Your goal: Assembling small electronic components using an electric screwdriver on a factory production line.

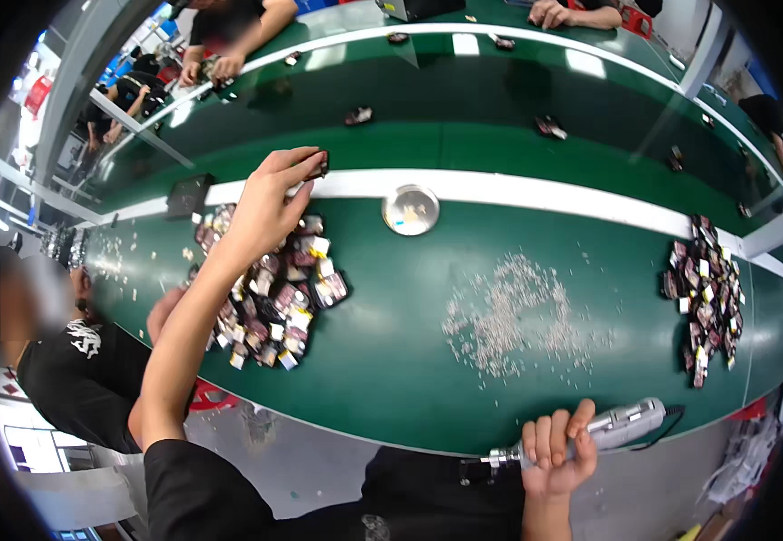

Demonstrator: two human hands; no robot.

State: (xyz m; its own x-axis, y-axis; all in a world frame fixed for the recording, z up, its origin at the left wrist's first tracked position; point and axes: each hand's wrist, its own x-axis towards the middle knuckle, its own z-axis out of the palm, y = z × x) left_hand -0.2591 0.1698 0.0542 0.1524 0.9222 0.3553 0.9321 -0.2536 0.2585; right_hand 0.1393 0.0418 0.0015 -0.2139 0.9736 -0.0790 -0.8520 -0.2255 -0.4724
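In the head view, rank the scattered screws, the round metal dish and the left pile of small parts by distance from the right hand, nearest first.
From the right hand, which holds a silver power screwdriver:
1. Scattered screws, just ahead on the green table.
2. Round metal dish, farther ahead, near the white strip.
3. Left pile of small parts, far left, below the left hand.

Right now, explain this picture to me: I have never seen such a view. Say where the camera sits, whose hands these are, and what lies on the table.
The camera is worn on a person's head, looking down; its fisheye lens bends straight edges. The left hand reaches out and pinches a small dark part above a pile of small dark and white parts. The right hand grips a silver electric screwdriver. On the green table lie scattered tiny screws, a round metal dish and a second pile of parts. Other people work nearby.
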